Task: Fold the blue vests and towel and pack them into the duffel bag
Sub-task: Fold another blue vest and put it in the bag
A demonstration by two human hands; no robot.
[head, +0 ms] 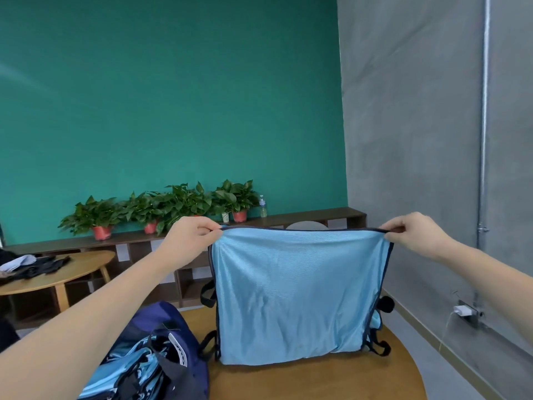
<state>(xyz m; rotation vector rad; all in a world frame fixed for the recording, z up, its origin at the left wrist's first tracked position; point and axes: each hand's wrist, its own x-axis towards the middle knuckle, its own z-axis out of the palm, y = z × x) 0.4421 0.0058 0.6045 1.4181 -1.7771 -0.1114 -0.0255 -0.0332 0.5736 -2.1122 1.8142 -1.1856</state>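
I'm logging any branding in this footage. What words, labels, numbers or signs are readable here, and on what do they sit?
No text here can be read.
Duffel bag: dark marks on its white strap, too blurred to read.
Bottle on the shelf: a label, too small to read.
Blue vest, held up by the left hand and right hand: no print visible.

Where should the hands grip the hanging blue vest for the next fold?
Keep hold at the two top corners, as now: the left hand and right hand each pinch the dark-trimmed top edge of the blue vest from above and outside. It hangs flat and taut between them, its bottom edge just reaching the wooden table, so laying it down forward looks easiest.
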